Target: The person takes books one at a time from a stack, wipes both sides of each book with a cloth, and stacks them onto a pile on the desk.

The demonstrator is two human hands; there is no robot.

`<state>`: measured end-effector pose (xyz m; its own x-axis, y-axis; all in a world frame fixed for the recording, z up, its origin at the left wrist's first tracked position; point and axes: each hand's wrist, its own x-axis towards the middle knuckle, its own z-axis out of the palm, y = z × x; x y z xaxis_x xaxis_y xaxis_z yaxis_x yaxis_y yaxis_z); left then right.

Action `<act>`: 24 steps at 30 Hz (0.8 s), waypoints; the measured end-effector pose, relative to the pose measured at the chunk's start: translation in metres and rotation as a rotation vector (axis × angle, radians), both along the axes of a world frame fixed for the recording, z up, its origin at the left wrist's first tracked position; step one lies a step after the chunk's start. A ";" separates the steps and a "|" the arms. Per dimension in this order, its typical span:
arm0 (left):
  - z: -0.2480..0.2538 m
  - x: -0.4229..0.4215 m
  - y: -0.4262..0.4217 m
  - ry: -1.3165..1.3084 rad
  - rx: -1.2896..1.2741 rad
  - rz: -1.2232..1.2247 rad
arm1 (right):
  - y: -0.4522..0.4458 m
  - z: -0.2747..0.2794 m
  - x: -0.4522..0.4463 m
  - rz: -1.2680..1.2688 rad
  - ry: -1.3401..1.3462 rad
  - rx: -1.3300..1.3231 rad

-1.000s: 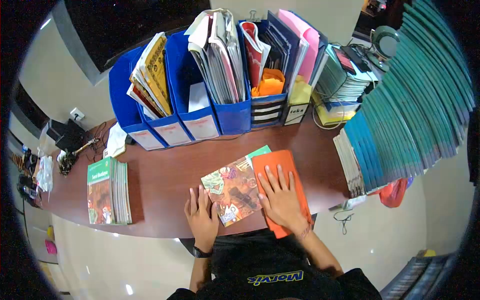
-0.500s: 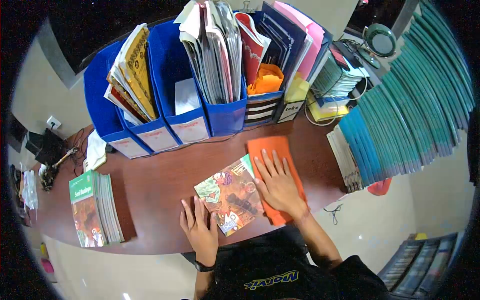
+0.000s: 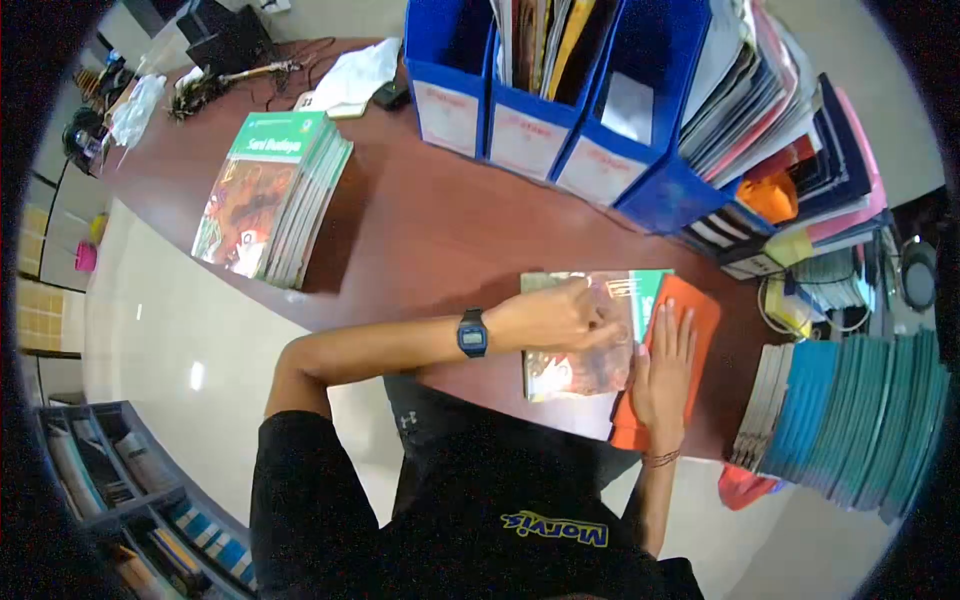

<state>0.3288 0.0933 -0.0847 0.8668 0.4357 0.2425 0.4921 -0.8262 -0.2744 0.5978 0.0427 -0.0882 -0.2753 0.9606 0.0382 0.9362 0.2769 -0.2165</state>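
Observation:
A book (image 3: 590, 368) with a green band and a brown illustrated cover lies on the table in front of me. My left hand (image 3: 550, 318), wearing a digital watch, reaches across its cover with the fingers curled in. Whether anything is inside those fingers is hidden. An orange folded piece (image 3: 702, 315), like cloth, lies along the book's right side and covers part of that edge. On it my right hand (image 3: 664, 380) rests flat, fingers stretched out, with the thumb beside the book's green band.
To the left stands a stack of similar books (image 3: 265, 200). Blue file boxes (image 3: 525, 140) full of papers line the back of the table (image 3: 430, 220). A long row of teal books (image 3: 850, 415) borders the right side. A dark shelf (image 3: 130, 470) stands at lower left.
My view has turned toward the left. My left hand has gone from lying flat at the book's left edge to curled over its cover. My right hand remains on the orange piece.

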 end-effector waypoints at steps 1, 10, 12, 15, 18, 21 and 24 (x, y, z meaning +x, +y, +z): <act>-0.004 0.002 0.008 0.000 0.025 0.003 | 0.005 0.003 0.003 0.003 0.000 0.025; -0.040 -0.002 0.023 -0.360 0.082 -0.314 | -0.002 0.003 -0.029 0.212 0.029 -0.006; -0.045 -0.002 0.019 -0.345 0.071 -0.336 | -0.010 0.009 -0.049 0.316 0.024 -0.027; -0.046 -0.005 0.022 -0.275 0.055 -0.389 | 0.012 0.010 -0.027 0.330 0.055 -0.115; -0.039 -0.006 0.022 -0.308 0.074 -0.467 | 0.046 0.002 0.005 0.243 0.049 -0.034; -0.036 -0.007 0.025 -0.345 0.104 -0.547 | 0.072 -0.003 0.007 0.220 0.146 0.088; -0.044 -0.012 0.024 -0.393 0.011 -0.676 | 0.087 0.010 -0.007 0.286 0.175 0.093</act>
<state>0.3172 0.1173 -0.1284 0.7928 -0.1599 0.5882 -0.0539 -0.9796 -0.1936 0.5913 0.1296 -0.0786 -0.5143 0.8357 0.1926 0.7688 0.5488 -0.3284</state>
